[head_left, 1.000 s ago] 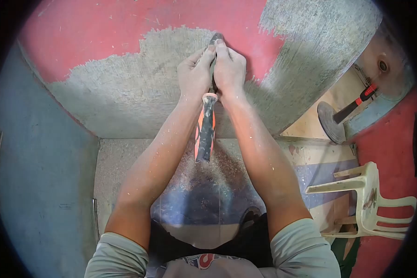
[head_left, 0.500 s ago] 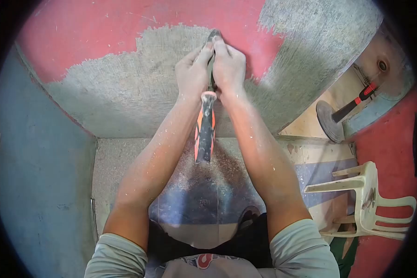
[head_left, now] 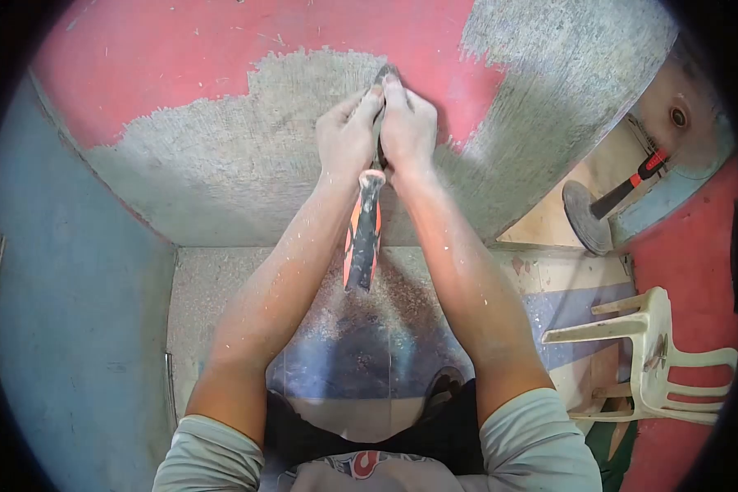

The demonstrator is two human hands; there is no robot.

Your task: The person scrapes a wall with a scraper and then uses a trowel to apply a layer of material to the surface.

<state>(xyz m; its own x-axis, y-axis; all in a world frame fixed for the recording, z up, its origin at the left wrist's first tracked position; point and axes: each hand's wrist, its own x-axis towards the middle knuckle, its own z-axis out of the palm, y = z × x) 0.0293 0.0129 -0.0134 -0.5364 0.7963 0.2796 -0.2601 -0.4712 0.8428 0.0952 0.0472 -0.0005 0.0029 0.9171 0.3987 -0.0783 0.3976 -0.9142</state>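
At twelve o'clock in the head view, the left hand (head_left: pixel 344 143) and right hand (head_left: pixel 410 131) meet around the dark blade (head_left: pixel 380 75) of an orange-and-black-handled tool (head_left: pixel 365 238), its tip against the pink-and-grey wall (head_left: pixel 197 172). Each hand's grip is closed, fingers pinched on the blade; the handle points to six o'clock, outside both palms. With fingers so near the tip, a slip on the ragged paint edge could, I judge, cut or scrape them; dusty skin might loosen the hold, and the unheld handle could swing the blade askew. Pink paint spreads at eleven. The wall's border slants away at two, with a disc-headed tool (head_left: pixel 586 217) beyond it at three. The blue wall (head_left: pixel 74 271) bounds nine; a white plastic chair (head_left: pixel 652 353) crowds four. Room between the forearms looks open over the speckled floor (head_left: pixel 336 369).
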